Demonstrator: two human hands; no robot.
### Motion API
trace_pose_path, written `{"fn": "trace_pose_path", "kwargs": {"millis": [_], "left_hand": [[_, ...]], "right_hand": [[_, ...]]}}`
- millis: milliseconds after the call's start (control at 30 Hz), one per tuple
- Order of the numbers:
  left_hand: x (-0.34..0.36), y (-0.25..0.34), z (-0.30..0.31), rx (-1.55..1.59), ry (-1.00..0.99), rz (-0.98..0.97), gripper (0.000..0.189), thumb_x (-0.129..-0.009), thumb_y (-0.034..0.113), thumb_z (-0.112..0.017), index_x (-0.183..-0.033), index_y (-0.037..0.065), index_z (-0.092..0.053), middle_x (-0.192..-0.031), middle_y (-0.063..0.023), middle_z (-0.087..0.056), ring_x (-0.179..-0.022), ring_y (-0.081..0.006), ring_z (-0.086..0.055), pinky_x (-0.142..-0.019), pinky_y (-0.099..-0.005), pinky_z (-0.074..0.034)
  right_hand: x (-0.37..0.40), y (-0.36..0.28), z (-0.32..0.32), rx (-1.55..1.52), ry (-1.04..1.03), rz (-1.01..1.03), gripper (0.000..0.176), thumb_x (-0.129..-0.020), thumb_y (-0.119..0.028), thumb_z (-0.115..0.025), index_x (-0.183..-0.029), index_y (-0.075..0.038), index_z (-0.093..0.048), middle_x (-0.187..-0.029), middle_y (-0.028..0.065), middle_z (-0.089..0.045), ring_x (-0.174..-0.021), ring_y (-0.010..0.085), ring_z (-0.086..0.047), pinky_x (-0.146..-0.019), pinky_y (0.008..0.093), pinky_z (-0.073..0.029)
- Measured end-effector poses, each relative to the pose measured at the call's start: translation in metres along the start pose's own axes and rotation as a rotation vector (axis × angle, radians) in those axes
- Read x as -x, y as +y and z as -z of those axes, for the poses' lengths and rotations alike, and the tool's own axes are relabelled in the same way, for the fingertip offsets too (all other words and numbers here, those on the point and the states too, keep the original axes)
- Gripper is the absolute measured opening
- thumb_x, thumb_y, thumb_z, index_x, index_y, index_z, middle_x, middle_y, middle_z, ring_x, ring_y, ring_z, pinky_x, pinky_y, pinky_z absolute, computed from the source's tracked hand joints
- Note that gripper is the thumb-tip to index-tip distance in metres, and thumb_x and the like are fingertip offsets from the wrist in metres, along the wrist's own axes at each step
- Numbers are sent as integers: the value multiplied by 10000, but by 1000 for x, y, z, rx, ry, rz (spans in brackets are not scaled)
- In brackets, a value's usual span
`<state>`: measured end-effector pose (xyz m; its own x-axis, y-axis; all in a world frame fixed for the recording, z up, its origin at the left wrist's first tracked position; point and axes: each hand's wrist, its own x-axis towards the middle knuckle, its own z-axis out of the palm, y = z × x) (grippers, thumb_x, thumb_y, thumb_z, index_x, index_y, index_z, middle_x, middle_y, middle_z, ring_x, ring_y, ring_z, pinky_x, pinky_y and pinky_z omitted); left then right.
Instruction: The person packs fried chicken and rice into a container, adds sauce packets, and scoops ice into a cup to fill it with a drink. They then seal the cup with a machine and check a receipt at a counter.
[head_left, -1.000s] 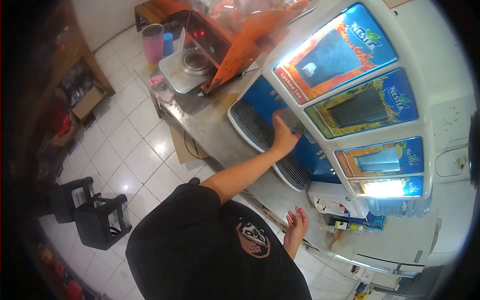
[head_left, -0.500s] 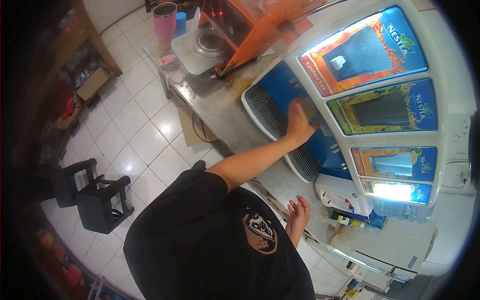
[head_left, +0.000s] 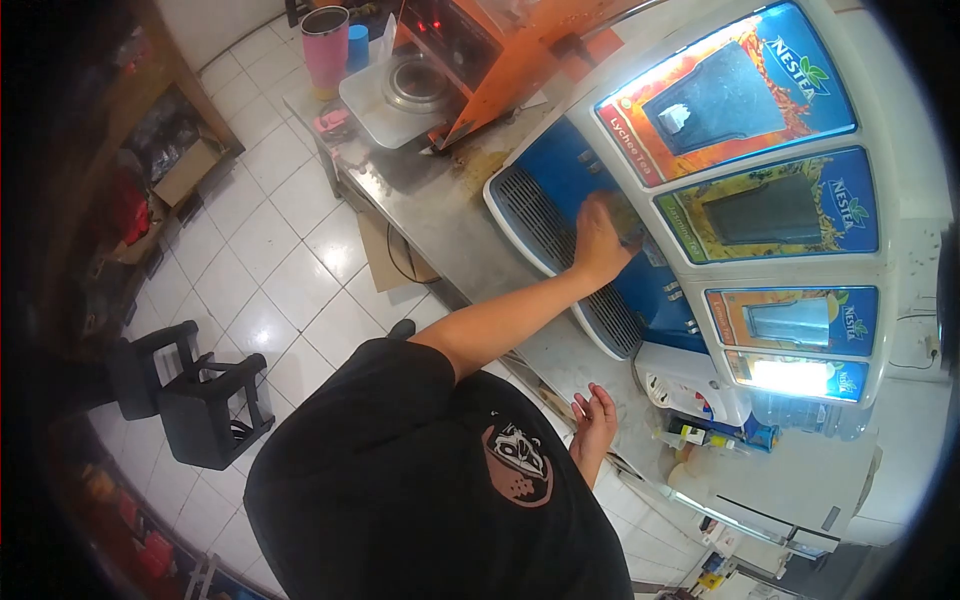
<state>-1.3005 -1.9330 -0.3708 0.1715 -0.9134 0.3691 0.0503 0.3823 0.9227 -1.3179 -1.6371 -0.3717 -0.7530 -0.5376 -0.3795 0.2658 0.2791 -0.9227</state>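
My left hand (head_left: 603,243) reaches into the drink dispenser (head_left: 668,215), its fingers wrapped round a see-through cup (head_left: 627,217). The cup is blurred and partly hidden by the hand; its contents cannot be made out. It is held under the nozzle side, above the slotted drip tray (head_left: 533,215). Nearer the counter's edge, my right hand (head_left: 596,425) is raised with its fingers loosely bent and apart, holding nothing visible. The dispenser's lit panels show tea pictures, one reading Lychee Tea.
An orange machine (head_left: 480,60), a metal tray (head_left: 375,110) and a pink tumbler (head_left: 326,55) stand on the steel counter (head_left: 440,225). A white container (head_left: 690,385) sits beside the dispenser. Black stools (head_left: 205,425) stand on the tiled floor behind.
The view has shifted very slightly. My left hand stays at the dispenser with the cup, and my right hand has hardly moved.
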Motion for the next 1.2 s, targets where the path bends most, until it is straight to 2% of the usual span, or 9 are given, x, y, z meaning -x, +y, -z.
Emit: {"fn": "trace_pose_path", "kwargs": {"millis": [67,200,333,567,1067,1200], "left_hand": [[-1,1,1,0,-7,14,736,-594,103,-802,-1185,5,-373,-1129,-202,-453,-1056,-394,-449,-892,-465,-375],[-3,0,1,-7,1,-27,733,-592,112,-808,-1179,8,-382,-1128,-202,-456,-1047,-393,-455,-882,-463,-377],[-6,2,5,-26,-27,-23,753,-573,100,-828,-1175,-1,-388,-1144,-199,-479,-1084,-389,-465,-926,-460,-387],[-8,3,9,-68,-68,-4,731,-563,121,-831,-1154,3,-416,-1121,-188,-485,-1062,-387,-453,-919,-464,-376],[-12,9,16,-118,-89,29,746,-529,149,-839,-1142,16,-435,-1112,-174,-494,-1051,-373,-457,-926,-462,-368],[-13,6,16,-64,-44,36,652,-537,157,-827,-1095,37,-510,-1073,-162,-515,-1060,-367,-455,-937,-465,-360]], "right_hand": [[1,1,0,-6,-18,6,269,-916,-83,-557,-1171,2,-562,-1063,85,-598,-933,209,-619,-842,309,-511],[4,0,-5,-8,7,-2,264,-917,-85,-559,-1165,8,-566,-1007,74,-592,-929,207,-620,-859,310,-509],[6,3,-4,-7,-6,-4,258,-920,-88,-556,-1161,5,-566,-1033,79,-594,-936,212,-617,-868,307,-505],[6,11,-1,-12,-8,-18,246,-922,-98,-554,-1148,-2,-568,-1152,102,-589,-945,214,-616,-855,298,-505],[10,14,-5,20,-50,-17,266,-917,-92,-555,-1163,12,-562,-1099,94,-590,-928,213,-623,-826,291,-514],[10,14,-4,69,-69,-41,281,-921,-96,-550,-1178,18,-551,-1142,111,-588,-941,218,-625,-831,295,-513]]}}
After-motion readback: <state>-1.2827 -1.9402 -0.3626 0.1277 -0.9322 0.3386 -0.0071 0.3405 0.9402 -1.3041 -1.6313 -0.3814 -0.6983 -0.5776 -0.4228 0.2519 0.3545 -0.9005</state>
